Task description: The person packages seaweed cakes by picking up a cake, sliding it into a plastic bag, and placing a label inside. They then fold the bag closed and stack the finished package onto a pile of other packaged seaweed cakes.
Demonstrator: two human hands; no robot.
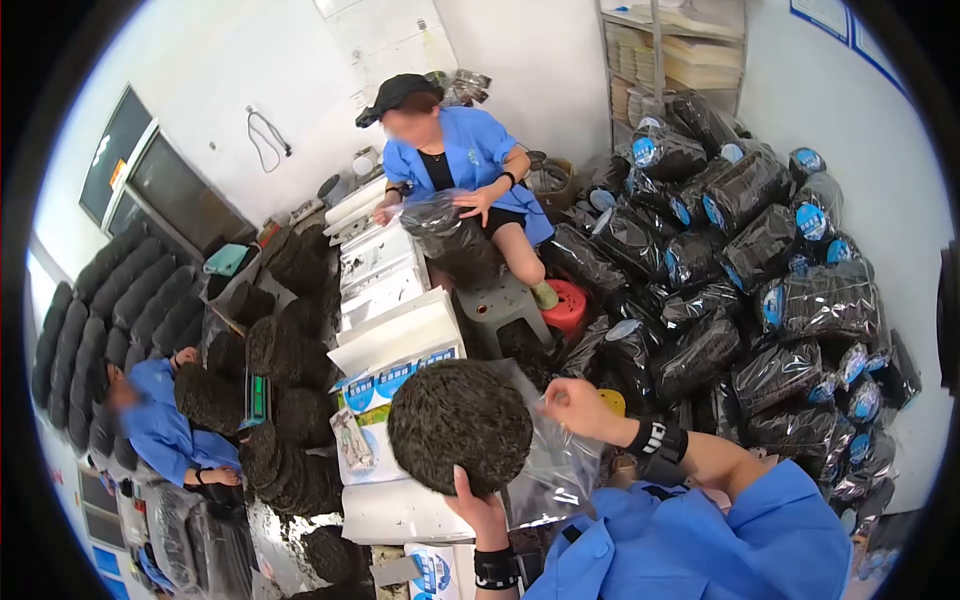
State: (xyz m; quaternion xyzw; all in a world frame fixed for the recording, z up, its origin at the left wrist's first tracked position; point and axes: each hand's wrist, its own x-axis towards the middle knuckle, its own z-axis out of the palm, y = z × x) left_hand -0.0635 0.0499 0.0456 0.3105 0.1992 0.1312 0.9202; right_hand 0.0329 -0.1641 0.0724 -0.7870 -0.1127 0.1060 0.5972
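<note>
A dark, round stack of dried seaweed (460, 428) is tipped up in front of me, its rough flat face toward the camera. My left hand (480, 512) grips it from below, thumb on the near face and the other fingers hidden behind. A clear plastic bag (553, 470) hangs loosely at the right of the stack. My right hand (585, 408) is closed in a pinch on the bag's upper edge. Beneath the stack, white sheets (405, 515) and blue printed labels (400, 378) lie on the table.
Across from me a person (455, 150) in blue handles a bagged dark bundle (455, 240). Another person (165, 420) works at the left beside seaweed stacks (290, 350). Bagged bundles (745, 190) pile up at right. A grey stool (495, 310) and red stool (566, 305) stand between.
</note>
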